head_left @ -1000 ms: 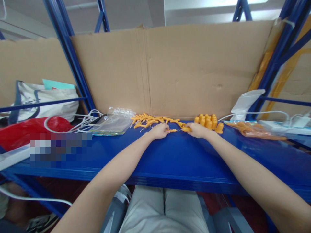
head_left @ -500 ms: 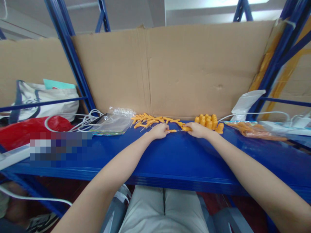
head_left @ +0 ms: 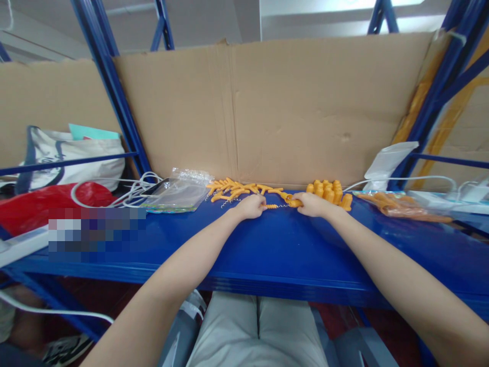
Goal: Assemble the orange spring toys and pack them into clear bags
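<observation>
My left hand is closed, fingertips pinching a short orange ridged piece just above the blue table. From that piece a thin wavy or coiled wire runs right towards the other hand. In my right hand, closed fingers grip a hollow orange cylinder, a small gap from the ridged piece. Behind my hands lie several orange branched pieces, some with coiled wires at their ends. Beyond my right hand, several orange cylinders stand grouped, with another at their right side.
A clear plastic bag lies left of the branched pieces, near white cables. At the right is a clear bag of orange parts. A cardboard panel closes the back of the blue table. Blue posts rise at both sides.
The orange cylinder in my right hand has turned a little and shifted slightly right. My left hand stays almost still.
</observation>
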A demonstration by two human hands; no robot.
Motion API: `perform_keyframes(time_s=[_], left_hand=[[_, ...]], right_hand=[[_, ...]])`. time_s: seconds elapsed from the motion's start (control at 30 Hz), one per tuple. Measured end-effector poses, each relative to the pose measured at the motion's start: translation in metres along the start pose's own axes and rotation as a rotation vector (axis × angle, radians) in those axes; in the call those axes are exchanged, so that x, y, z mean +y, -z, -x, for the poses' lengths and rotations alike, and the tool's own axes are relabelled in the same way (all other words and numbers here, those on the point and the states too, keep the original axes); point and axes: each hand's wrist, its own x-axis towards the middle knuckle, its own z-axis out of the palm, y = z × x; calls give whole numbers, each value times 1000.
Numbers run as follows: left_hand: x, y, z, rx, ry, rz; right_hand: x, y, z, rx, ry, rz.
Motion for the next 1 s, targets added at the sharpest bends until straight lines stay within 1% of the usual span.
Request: perform_keyframes(time_s=[0.2, 0.5, 0.57, 0.67, 0.77, 0.9, 1.0], left_hand=[[-1, 0, -1, 13, -3, 21], [5, 4, 2, -25, -17, -10], [6, 4, 3, -17, -32, -38], [8, 5, 5, 29, -61, -85], [11, 5, 6, 58, -54, -135], [13, 7, 6, 20, -24, -166], [14, 8, 7, 17, 10, -176]], right_hand=[[2, -2, 0, -2, -27, 18], [-16, -7, -1, 29, 156, -64], [-16, -11, -2, 54, 154, -61], [-14, -13, -3, 84, 153, -62], [-14, -13, -3, 65, 153, -35], [-18, -10, -2, 28, 104, 17], [-19, -12, -3, 68, 99, -42]])
